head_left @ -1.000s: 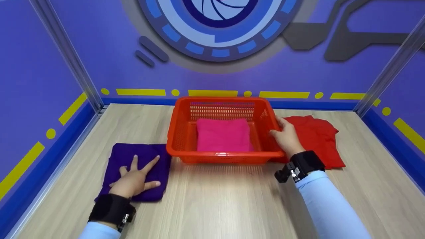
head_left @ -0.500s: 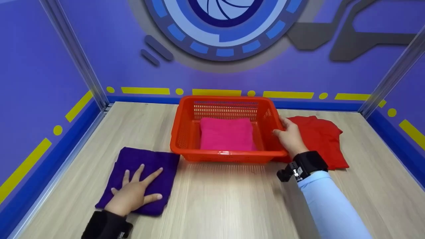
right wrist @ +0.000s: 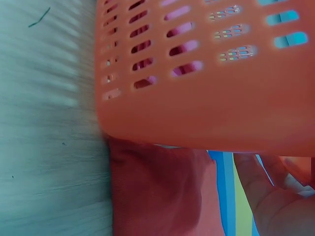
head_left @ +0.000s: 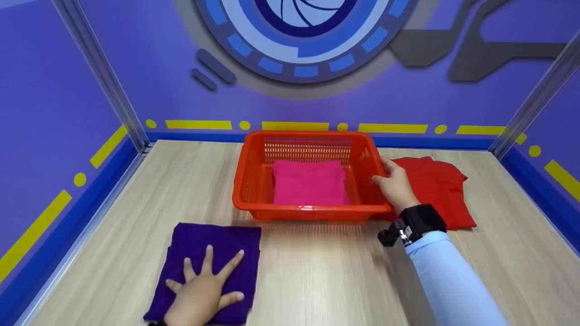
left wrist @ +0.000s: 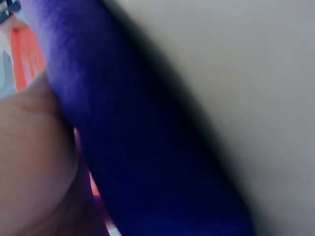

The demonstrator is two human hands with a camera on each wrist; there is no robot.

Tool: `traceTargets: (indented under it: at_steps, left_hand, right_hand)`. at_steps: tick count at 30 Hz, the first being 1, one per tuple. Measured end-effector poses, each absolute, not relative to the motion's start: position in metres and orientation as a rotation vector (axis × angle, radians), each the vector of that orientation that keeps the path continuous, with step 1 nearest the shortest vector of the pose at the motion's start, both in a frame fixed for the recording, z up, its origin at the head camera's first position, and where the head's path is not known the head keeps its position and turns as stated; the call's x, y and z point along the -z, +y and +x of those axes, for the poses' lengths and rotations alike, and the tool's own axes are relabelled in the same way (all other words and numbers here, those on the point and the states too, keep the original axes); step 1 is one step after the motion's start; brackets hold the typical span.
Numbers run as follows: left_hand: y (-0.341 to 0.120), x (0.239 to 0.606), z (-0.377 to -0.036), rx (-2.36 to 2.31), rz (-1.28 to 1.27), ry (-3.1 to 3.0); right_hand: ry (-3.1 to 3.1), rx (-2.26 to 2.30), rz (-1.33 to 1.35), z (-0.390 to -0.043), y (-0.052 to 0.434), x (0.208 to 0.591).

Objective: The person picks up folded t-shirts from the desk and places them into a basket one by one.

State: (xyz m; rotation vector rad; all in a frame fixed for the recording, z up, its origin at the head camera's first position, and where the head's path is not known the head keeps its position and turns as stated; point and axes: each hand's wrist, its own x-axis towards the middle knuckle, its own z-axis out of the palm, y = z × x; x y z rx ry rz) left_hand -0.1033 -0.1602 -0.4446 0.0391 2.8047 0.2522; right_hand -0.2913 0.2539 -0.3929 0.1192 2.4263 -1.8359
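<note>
My left hand (head_left: pixel 201 290) lies with spread fingers on a folded purple cloth (head_left: pixel 204 237) at the front left of the table. In the left wrist view the cloth's thick folded edge (left wrist: pixel 128 128) runs past the base of the hand (left wrist: pixel 34 162). My right hand (head_left: pixel 398 186) grips the right rim of an orange plastic basket (head_left: pixel 301 213), thumb on the inside. A folded pink cloth (head_left: pixel 309 183) lies on the basket floor. Right of the basket, partly behind my right hand, is a red cloth (head_left: pixel 432 190); the right wrist view shows it (right wrist: pixel 157 187) against the basket's perforated wall (right wrist: pixel 197 118).
The light wood-grain table (head_left: pixel 317 271) is bounded by a blue-purple back wall (head_left: pixel 136 68) and side panels, with metal posts at the corners. The basket stands near the back wall. A dark thread (right wrist: pixel 39 17) lies on the table.
The purple cloth has slid toward the front and to the right under my left hand, away from the basket. My right hand keeps its grip on the rim; the basket stays in place.
</note>
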Motion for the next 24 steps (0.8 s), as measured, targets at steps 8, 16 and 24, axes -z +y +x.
traceTargets:
  at_steps: [8, 16, 24]
  left_hand:
    - [-0.13, 0.446, -0.1, -0.225, 0.024, 2.778]
    - [-0.087, 0.449, -0.095, -0.215, 0.143, 2.89]
    - [-0.053, 0.45, -0.094, -0.148, 0.137, 2.897]
  right_hand:
    - [2.435, 1.824, 0.109, -0.291, 0.254, 0.393]
    - [2.441, 1.838, 0.087, -0.291, 0.255, 0.395]
    - [2.443, 1.846, 0.083, -0.291, 0.255, 0.395]
